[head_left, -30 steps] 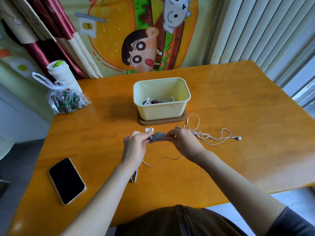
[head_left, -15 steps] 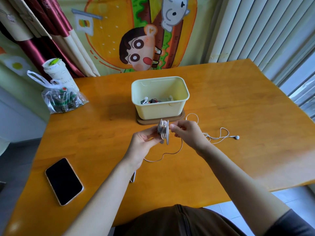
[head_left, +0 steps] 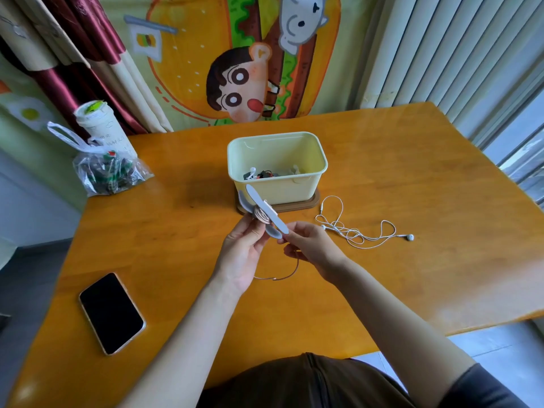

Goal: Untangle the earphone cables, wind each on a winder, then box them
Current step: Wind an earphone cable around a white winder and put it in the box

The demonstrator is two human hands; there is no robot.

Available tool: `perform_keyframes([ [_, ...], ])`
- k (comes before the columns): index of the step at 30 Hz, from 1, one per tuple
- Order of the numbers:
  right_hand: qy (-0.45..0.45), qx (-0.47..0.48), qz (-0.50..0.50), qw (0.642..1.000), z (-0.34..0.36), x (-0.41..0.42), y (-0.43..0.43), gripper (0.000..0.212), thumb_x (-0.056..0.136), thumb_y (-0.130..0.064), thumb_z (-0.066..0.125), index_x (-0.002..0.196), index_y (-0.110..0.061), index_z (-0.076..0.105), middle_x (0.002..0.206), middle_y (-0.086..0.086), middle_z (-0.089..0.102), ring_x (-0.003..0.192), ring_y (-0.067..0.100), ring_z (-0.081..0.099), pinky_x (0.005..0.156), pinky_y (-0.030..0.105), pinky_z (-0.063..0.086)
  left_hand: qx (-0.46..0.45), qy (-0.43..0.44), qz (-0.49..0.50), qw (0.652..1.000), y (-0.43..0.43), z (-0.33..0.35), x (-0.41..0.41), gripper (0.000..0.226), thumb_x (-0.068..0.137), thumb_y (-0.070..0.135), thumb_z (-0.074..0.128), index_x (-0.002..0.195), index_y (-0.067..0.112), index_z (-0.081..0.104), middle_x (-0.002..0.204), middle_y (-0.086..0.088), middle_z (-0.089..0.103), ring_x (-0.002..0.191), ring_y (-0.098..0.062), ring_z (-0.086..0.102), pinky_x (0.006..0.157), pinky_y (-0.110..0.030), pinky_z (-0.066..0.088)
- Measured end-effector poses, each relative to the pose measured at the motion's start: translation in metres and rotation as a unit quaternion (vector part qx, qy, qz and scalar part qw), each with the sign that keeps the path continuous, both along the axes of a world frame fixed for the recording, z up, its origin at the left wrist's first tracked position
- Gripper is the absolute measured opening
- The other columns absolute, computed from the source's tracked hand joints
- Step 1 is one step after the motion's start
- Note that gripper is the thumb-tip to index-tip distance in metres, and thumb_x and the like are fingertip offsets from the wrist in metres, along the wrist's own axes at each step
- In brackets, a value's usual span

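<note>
Above the glossy orange wooden table (head_left: 382,275), the left hand (head_left: 243,251) holds a flat grey cable winder (head_left: 265,210) between thumb and fingers, with pinkish cable (head_left: 282,276) coiled round its middle. The right hand (head_left: 312,245) pinches the winder's lower tip. A pale yellow plastic box (head_left: 279,189) stands just behind, with tangled white earphones (head_left: 353,234) to its right. A black phone (head_left: 112,313) lies on the left. A cartoon curtain (head_left: 250,69) and white vertical blinds (head_left: 441,54) hang beyond.

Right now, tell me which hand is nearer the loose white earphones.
Right. The right hand is left of the loose white earphones; the left hand is farther left, holding the winder.
</note>
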State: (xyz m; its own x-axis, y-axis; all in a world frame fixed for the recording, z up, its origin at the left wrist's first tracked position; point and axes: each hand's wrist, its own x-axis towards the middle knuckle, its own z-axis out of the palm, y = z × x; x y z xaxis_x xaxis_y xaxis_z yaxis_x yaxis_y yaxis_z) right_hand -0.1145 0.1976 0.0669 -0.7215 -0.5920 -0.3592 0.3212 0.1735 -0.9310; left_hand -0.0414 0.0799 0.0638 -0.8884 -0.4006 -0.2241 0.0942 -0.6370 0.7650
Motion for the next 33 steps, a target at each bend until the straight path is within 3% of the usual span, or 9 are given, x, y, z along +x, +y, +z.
perform_keyframes([
  [5,0.071,0.025,-0.022,0.997,-0.005,0.006,-0.005,0.012,0.094,-0.015,0.055,0.088,-0.007,0.061,0.070,0.000,0.064,0.051,0.003,0.052,0.058,0.016,0.049,-0.018,-0.026,0.045,0.998,-0.003,0.001,-0.006,0.028,0.091,0.001,0.050,0.112,0.014,0.064,0.107,0.001,0.070,0.100,-0.014,0.065,0.082,-0.023,0.054],
  [8,0.171,0.084,-0.013,0.982,-0.009,0.013,-0.007,0.012,0.093,-0.019,0.058,0.086,-0.013,0.065,0.068,-0.004,0.064,0.054,0.004,0.053,0.061,0.020,0.049,-0.130,-0.079,0.108,0.982,-0.002,-0.002,-0.009,0.030,0.088,-0.002,0.059,0.112,0.014,0.066,0.106,-0.003,0.070,0.104,-0.015,0.064,0.092,-0.025,0.050],
  [11,0.275,0.112,0.006,0.955,-0.009,0.025,-0.007,0.011,0.093,-0.021,0.057,0.091,-0.019,0.067,0.069,-0.008,0.063,0.055,0.002,0.054,0.058,0.012,0.045,-0.301,-0.106,0.138,0.938,-0.001,-0.006,-0.010,0.032,0.085,-0.001,0.064,0.113,0.014,0.068,0.098,0.004,0.071,0.087,0.004,0.063,0.078,-0.010,0.046],
  [15,0.335,0.138,0.055,0.930,-0.005,0.026,-0.002,0.019,0.096,-0.019,0.051,0.104,-0.014,0.068,0.078,-0.007,0.062,0.062,0.002,0.055,0.062,0.012,0.045,-0.508,-0.160,0.110,0.839,-0.007,-0.014,-0.006,0.036,0.084,0.000,0.067,0.118,0.010,0.066,0.094,0.006,0.067,0.091,-0.008,0.058,0.072,-0.010,0.040],
  [18,0.364,0.154,0.085,0.915,-0.004,0.019,0.006,0.019,0.096,-0.015,0.051,0.101,-0.011,0.068,0.079,-0.004,0.062,0.064,0.002,0.053,0.063,0.014,0.043,-0.587,-0.148,0.046,0.794,-0.015,-0.019,0.000,0.037,0.084,-0.006,0.063,0.119,0.008,0.065,0.090,0.008,0.060,0.094,-0.014,0.050,0.072,-0.008,0.034],
  [23,0.409,0.176,0.070,0.893,-0.002,0.000,0.019,0.012,0.090,-0.015,0.062,0.091,-0.007,0.070,0.083,0.000,0.064,0.072,0.012,0.054,0.064,0.012,0.039,-0.636,-0.152,-0.057,0.755,-0.023,-0.028,0.007,0.039,0.087,-0.006,0.060,0.121,0.013,0.065,0.110,-0.003,0.068,0.102,-0.014,0.051,0.078,-0.010,0.033],
  [29,0.418,0.172,0.034,0.891,0.003,-0.016,0.024,0.008,0.086,-0.014,0.066,0.087,-0.008,0.071,0.082,-0.001,0.064,0.069,0.000,0.050,0.064,0.004,0.037,-0.587,-0.148,-0.118,0.787,-0.021,-0.014,0.007,0.040,0.088,-0.002,0.061,0.123,0.016,0.062,0.112,-0.002,0.065,0.092,-0.009,0.049,0.072,0.000,0.034],
  [33,0.383,0.164,0.012,0.909,0.005,-0.024,0.026,0.010,0.084,-0.019,0.068,0.082,-0.010,0.071,0.071,-0.006,0.062,0.063,0.000,0.053,0.060,0.009,0.040,-0.516,-0.090,-0.140,0.840,-0.016,0.002,0.009,0.047,0.085,-0.001,0.065,0.113,0.036,0.060,0.100,0.015,0.067,0.095,-0.019,0.059,0.081,-0.018,0.045],
])
